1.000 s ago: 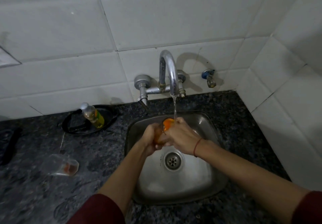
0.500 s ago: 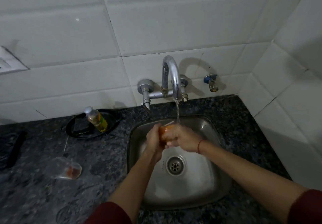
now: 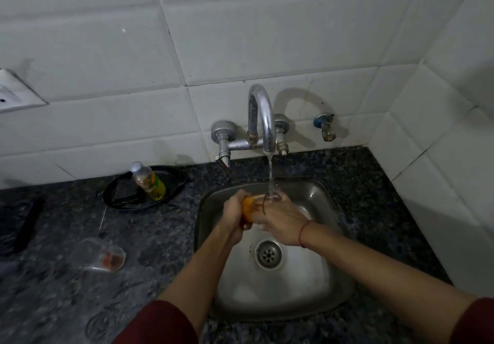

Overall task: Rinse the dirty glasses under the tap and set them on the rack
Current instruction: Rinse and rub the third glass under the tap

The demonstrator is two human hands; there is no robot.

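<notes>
Over the steel sink [image 3: 331, 285] both hands hold a glass [image 3: 252, 206] with orange residue, tilted on its side. My left hand [image 3: 235, 214] grips its base end. My right hand [image 3: 280, 220] wraps the rim end, where water from the chrome tap [image 3: 263, 119] runs onto the glass and fingers. A second dirty glass [image 3: 99, 255] lies on its side on the dark granite counter at the left, with brownish residue in its bottom. No rack is in view.
A small bottle of yellow liquid [image 3: 149, 182] stands in a black oval dish [image 3: 171, 186] behind the sink's left side. A dark object [image 3: 24, 226] lies at the far left. A small valve [image 3: 326, 127] sticks from the tiled wall; tiled walls meet at the right corner.
The camera has tipped up slightly, so the scene sits lower in the frame. Both hands keep the glass under the stream, and it now lies more on its side.
</notes>
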